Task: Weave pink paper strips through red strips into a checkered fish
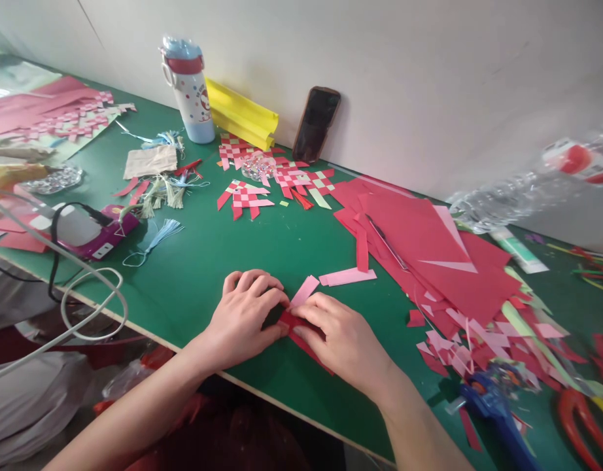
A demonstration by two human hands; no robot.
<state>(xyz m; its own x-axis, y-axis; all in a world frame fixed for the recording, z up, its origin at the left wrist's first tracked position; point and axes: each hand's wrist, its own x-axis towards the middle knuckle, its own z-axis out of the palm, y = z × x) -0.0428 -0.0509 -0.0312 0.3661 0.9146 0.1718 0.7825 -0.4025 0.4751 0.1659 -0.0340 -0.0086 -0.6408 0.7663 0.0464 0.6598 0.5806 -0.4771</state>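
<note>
Both hands work close to the near edge of the green surface (208,261), about midway along it. The left hand (247,317) has its fingers (262,286) curled, the tips pressed down on a small bundle of red strips (288,324). The right hand (343,343) meets it from the other side, fingers drawn together and pinched onto the same strips. A pink strip (305,290) pokes out between the two hands, pointing toward the far edge.

The likely trouble is slippage. The paper is thin and the hold is fingertip-only, so uneven pressure from either hand could skew the strips or set a crooked crease. The pink strip looks loosely tucked and might slide out if the red strips shift. The bundle lies just beside the near edge, so a nudge toward the body could push it off.

To the right, the heap of paper scraps (478,333) and the blue glue gun (492,399) lie near the right forearm, where a wide elbow movement could knock them
</note>
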